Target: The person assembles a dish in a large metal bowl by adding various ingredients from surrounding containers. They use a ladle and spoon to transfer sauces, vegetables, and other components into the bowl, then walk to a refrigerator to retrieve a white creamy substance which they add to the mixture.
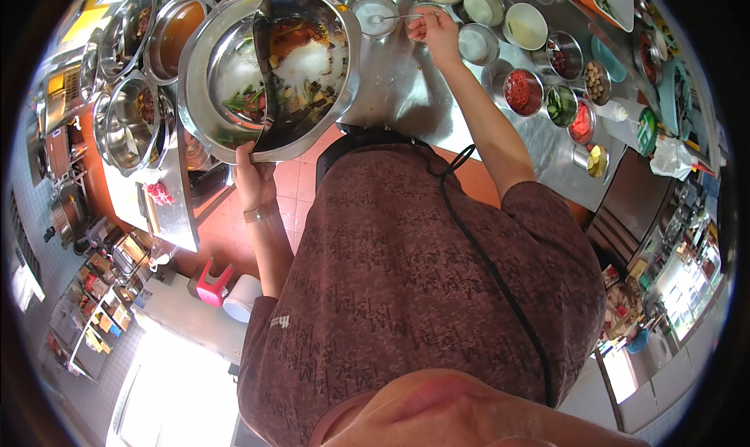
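Note:
My left hand (255, 180) grips the near rim of a divided steel hot pot (188, 90), holding it tilted over the counter's edge. A curved metal divider (263, 54) splits the pot. White powder (302, 63) lies in both halves, among green stalks and pieces of seasoning, with reddish-brown sauce in the right half. In my right hand (436, 34) is a thin metal spoon (404, 16), its tip over a steel bowl of white powder (375, 28). Another bowl is partly hidden beneath that hand. A steel bowl of white contents (477, 46) stands just right of it.
Several ingredient bowls crowd the steel counter (398, 90) at right, including red chopped pieces (518, 90) and sliced green vegetable (561, 104). More divided pots (126, 125) and a pot of brown liquid (176, 37) stand at left. A pink stool (212, 286) is behind me.

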Motion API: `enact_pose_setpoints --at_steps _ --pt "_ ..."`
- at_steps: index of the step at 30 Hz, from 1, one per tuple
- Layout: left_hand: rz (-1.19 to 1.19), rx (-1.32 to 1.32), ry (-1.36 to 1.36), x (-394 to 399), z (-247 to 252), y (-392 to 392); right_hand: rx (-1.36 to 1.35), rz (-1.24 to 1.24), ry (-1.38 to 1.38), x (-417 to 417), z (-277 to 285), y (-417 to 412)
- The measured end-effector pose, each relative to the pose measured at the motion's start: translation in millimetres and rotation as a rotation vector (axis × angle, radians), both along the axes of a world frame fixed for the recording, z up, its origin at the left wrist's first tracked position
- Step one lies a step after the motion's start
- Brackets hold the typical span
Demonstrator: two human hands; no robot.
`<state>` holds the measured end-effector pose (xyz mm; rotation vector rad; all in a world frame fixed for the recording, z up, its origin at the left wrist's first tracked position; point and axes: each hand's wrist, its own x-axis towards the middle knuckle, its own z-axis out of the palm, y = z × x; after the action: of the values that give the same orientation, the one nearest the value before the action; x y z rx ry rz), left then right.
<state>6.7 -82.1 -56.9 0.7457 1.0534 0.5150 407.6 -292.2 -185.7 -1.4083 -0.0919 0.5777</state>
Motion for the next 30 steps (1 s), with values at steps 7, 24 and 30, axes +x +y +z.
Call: enact_pose_setpoints --at_steps 7,24,30 --pt "0.069 0.045 0.088 19.8 8.0 -7.1 0.078 -0.046 -0.204 8.3 71.1 -16.5" --pt "-0.076 -0.020 0.095 27.7 -0.5 -7.4 -0.093 0.065 -0.814 16.4 140.5 69.5" --pt "-0.071 -0.053 0.124 35.9 9.5 -10.8 -0.243 -0.020 -0.493 90.2 10.6 93.7"
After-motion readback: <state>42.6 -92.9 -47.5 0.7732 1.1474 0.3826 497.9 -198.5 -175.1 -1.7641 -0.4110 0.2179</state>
